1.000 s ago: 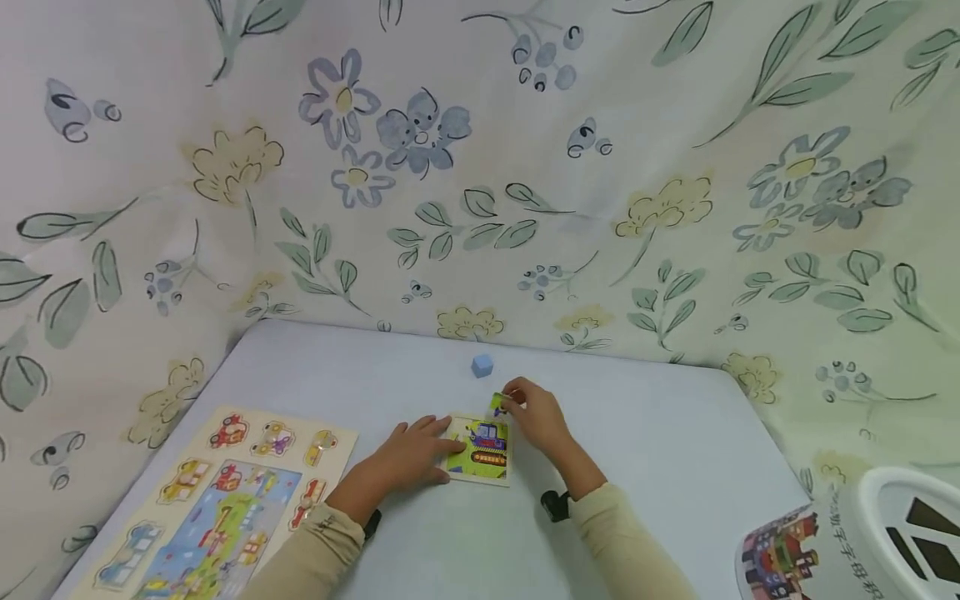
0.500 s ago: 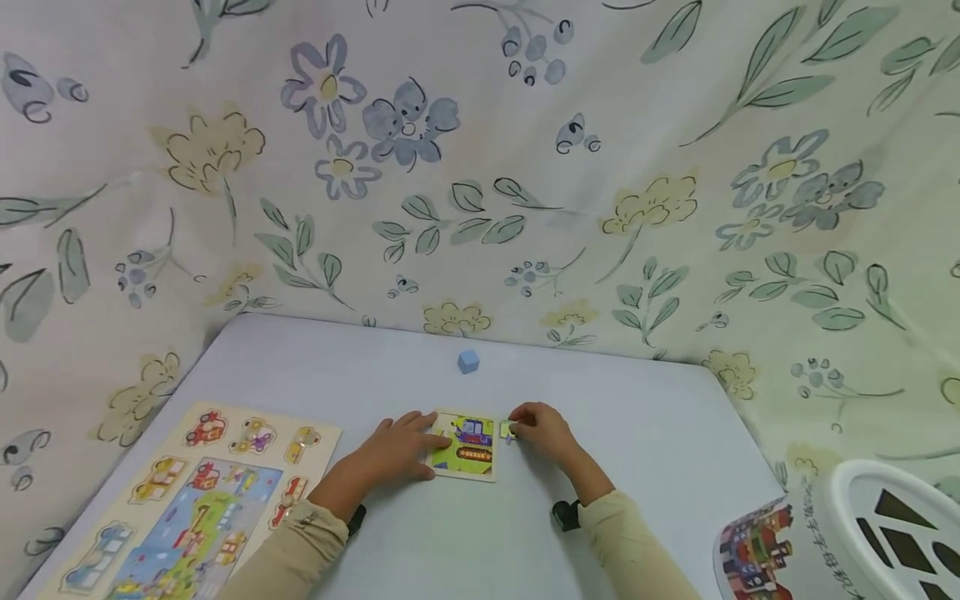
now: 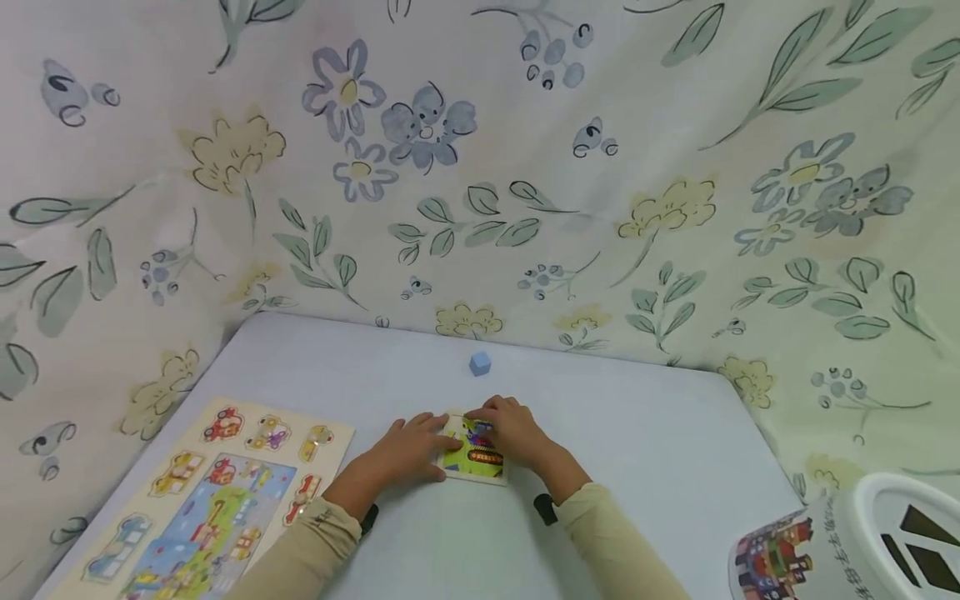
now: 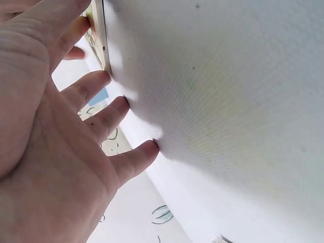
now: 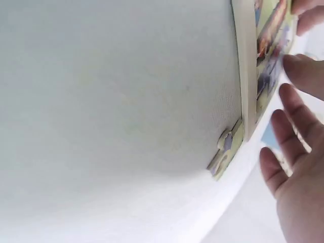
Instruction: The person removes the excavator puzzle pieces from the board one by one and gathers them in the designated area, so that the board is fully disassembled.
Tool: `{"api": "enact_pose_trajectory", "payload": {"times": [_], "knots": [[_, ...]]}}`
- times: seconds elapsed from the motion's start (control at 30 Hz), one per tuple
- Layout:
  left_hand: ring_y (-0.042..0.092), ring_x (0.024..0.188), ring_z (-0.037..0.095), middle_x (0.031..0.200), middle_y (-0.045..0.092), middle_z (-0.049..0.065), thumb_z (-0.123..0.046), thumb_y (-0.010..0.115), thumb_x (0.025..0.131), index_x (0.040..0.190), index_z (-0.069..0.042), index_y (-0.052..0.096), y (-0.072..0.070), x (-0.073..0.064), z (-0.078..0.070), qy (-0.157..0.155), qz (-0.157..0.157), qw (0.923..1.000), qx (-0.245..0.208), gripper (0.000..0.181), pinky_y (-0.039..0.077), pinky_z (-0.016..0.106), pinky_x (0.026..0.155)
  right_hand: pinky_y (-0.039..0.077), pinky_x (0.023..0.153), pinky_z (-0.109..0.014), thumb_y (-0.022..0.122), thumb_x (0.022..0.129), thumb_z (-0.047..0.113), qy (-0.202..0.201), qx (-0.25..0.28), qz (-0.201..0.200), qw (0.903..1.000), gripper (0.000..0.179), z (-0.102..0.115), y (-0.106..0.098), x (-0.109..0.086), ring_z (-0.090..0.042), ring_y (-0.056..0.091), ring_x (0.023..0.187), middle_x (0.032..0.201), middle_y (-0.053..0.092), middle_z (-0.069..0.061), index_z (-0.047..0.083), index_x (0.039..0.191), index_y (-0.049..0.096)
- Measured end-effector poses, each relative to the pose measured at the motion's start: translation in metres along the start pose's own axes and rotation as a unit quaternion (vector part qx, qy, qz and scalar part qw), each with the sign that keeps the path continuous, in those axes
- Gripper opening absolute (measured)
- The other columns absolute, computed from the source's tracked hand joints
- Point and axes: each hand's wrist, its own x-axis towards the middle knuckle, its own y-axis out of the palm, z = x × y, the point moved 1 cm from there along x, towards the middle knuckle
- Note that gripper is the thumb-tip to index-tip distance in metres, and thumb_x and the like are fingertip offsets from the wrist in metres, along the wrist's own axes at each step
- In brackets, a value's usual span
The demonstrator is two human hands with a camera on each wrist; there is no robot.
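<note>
A small square jigsaw puzzle (image 3: 467, 465) with a blue and purple tracked vehicle on green lies flat on the table. My left hand (image 3: 408, 450) rests at its left edge, fingers spread, a fingertip on the picture. The right hand (image 3: 513, 429) reaches over its upper right part and hides some of the picture. Seen from the right wrist, that hand's thumb is at the picture and the other fingers are loosely spread, with nothing visibly held. A loose jigsaw piece (image 5: 225, 149) lies on the table against the puzzle's wooden side; the right hand hides it in the head view.
A blue cube (image 3: 480, 363) stands behind the puzzle. On the left lies a large wooden vehicle puzzle board (image 3: 337, 446). A white tub (image 3: 840, 542) with a slotted lid is at the front right. Floral cloth (image 3: 480, 167) hangs behind the white table.
My right hand carried the loose jigsaw piece from the puzzle's top corner to its right side, let go of it, then moved left over the puzzle. The left hand stays at the left edge.
</note>
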Motion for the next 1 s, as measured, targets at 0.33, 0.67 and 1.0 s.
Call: {"api": "enact_pose_trajectory", "payload": {"times": [0.33,0.67,1.0], "knots": [[0.032,0.142,0.030,0.154,0.038,0.006,-0.039,0.075,0.083,0.132,-0.030,0.061,-0.001,-0.001,-0.005,0.000,0.002,1.0000,0.004,0.052,0.029,0.063,0.108,0.041,0.094,-0.050,0.067,0.092,0.016,-0.001,-0.008,0.022,0.9997,0.023,0.000,-0.003,0.007,-0.028,0.050,0.117,0.124,0.059,-0.002,0.023,0.114,0.069],[0.032,0.141,0.032,0.153,0.040,0.007,-0.037,0.076,0.083,0.131,-0.028,0.063,-0.004,-0.005,-0.009,-0.001,0.006,0.9999,-0.010,0.051,0.029,0.063,0.108,0.041,0.095,-0.048,0.068,0.091,0.017,0.007,-0.003,0.046,0.9989,0.021,0.001,-0.004,0.013,-0.024,0.050,0.111,0.118,0.058,-0.001,0.024,0.111,0.069],[0.032,0.142,0.032,0.153,0.039,0.007,-0.036,0.076,0.082,0.130,-0.028,0.063,-0.004,-0.006,-0.006,-0.012,0.001,0.9999,-0.009,0.050,0.029,0.063,0.108,0.041,0.096,-0.047,0.068,0.091,0.016,0.000,0.007,0.048,0.9988,0.026,0.002,-0.005,0.016,-0.022,0.051,0.113,0.119,0.061,0.002,0.022,0.117,0.068]]}}
